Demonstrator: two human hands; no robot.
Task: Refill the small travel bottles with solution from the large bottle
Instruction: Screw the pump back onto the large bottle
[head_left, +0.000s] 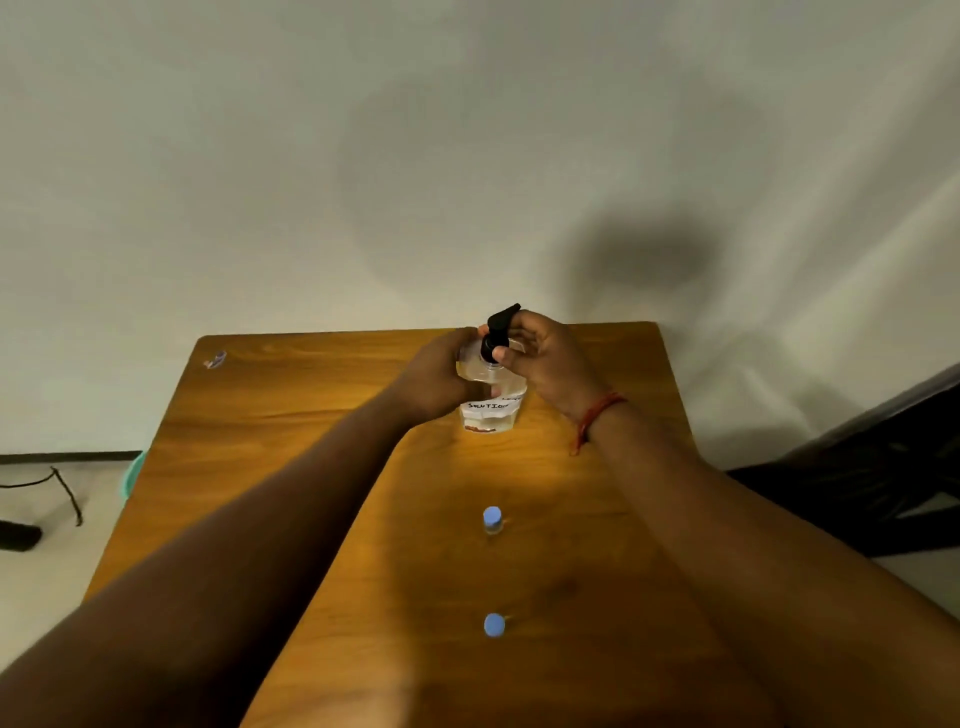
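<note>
1. The desk (291, 415) carries everything.
2. The large bottle (491, 402) stands at its far end; the left hand (441, 376) wraps a closed grip round it for steadiness.
3. The right hand (540, 358) pinches the black pump (500, 332), probably to unscrew it.
4. Two small bottles (492, 519) (494, 625) wait nearer, capped.

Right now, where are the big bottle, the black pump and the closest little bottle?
big bottle (491, 410), head view, on its white label.
black pump (500, 326), head view, on its top.
closest little bottle (494, 625), head view, on its blue cap.
</note>
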